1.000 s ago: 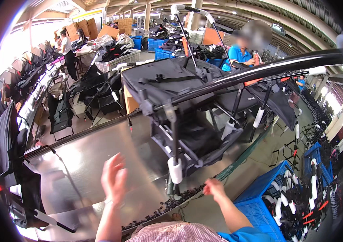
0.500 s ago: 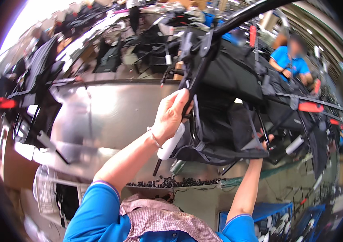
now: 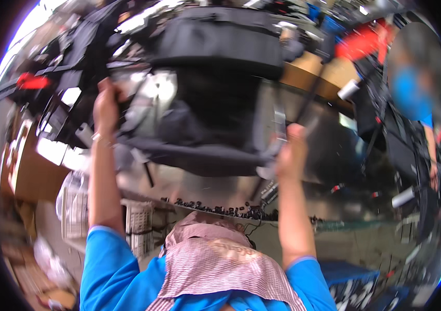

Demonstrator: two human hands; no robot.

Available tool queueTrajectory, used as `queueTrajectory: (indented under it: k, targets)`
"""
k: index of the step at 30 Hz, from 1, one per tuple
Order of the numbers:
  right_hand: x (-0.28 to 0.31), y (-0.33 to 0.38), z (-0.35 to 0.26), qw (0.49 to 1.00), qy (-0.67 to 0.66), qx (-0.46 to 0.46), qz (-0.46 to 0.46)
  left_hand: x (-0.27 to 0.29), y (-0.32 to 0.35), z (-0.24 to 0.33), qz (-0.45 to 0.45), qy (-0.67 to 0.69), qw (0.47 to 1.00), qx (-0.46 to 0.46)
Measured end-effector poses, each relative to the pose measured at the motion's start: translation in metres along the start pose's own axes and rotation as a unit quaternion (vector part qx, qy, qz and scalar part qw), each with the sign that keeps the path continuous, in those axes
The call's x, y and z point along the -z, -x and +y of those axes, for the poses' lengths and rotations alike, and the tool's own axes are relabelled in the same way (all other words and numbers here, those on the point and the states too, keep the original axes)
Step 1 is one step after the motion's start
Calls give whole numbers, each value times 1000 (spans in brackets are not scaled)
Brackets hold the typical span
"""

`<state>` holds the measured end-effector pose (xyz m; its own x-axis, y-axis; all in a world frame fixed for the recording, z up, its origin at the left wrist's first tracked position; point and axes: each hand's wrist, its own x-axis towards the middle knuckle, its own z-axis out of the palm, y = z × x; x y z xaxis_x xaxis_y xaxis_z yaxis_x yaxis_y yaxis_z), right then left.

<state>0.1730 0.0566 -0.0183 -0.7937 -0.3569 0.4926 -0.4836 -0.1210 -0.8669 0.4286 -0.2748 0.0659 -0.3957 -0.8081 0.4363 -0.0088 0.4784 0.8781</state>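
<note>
A black stroller (image 3: 215, 103) of dark fabric on a tube frame is held up in front of me, smeared by motion. My left hand (image 3: 106, 111) is closed round its left side. On the opposite side, my right hand (image 3: 291, 155) grips the frame with the thumb up. The seat hangs between both hands above the metal worktable (image 3: 329, 140). Its front edge sags toward me. My fingertips are partly hidden behind the frame and blurred.
Small black parts (image 3: 220, 209) lie along the table's near edge. Another black stroller with a red tag (image 3: 33, 81) stands at left, above a cardboard box (image 3: 41, 163). A white crate (image 3: 75, 212) sits below. At right, a co-worker in blue (image 3: 412, 93) is beside more strollers.
The stroller has swung left and turned to lie squarely before me. My left hand has moved far left; the right hand has moved left and up. The view has shifted right.
</note>
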Motion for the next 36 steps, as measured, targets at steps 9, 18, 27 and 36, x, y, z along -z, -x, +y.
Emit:
queueTrajectory:
  k: [9, 18, 27, 36]
  targets:
    - [-162, 33, -50, 974, -135, -125, -131, 158, 1, -44, 164, 183, 968, 51]
    - [-57, 88, 19, 962, -69, -224, -137, -56, 119, 101, 33, 155, 900, -406]
    - [202, 174, 104, 871, -150, -467, 25, -416, 233, 76, -518, 181, 824, 144]
    - [390, 231, 98, 819, -70, -511, 253, -719, 304, 104, -393, 367, 807, 245]
